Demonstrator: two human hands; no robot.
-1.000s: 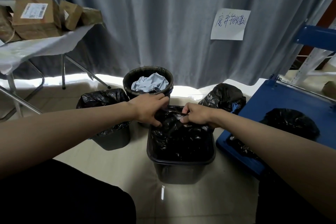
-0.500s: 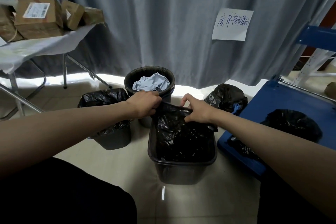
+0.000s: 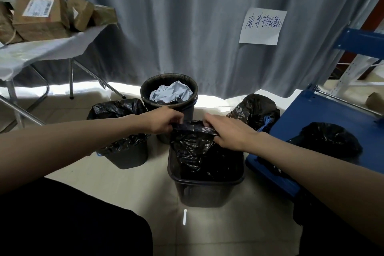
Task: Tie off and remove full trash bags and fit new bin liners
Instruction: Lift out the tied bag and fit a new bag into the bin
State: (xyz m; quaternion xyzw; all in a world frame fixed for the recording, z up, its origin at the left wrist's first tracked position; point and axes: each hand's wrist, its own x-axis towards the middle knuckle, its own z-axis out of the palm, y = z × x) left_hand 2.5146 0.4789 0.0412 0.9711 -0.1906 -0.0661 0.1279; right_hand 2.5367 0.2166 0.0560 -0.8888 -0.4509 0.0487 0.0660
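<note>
At the far rim of the square bin (image 3: pixel 205 189), left hand (image 3: pixel 164 120) fingers pinch the black liner's (image 3: pixel 199 151) top edge; right hand (image 3: pixel 228 133) fingers curl over it alongside. Liner hangs inside the bin on the floor, mouth held raised, probably to spread it over the rim.

Cardboard boxes (image 3: pixel 39 16) on a draped table (image 3: pixel 41 52), handwritten sign (image 3: pixel 262 26) on grey curtain (image 3: pixel 176 16).

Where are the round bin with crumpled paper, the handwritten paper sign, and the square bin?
round bin (image 3: pixel 145 94): head view, left rim.
paper sign (image 3: pixel 262 26): head view, sheet's middle.
square bin (image 3: pixel 204 194): head view, front wall.
</note>
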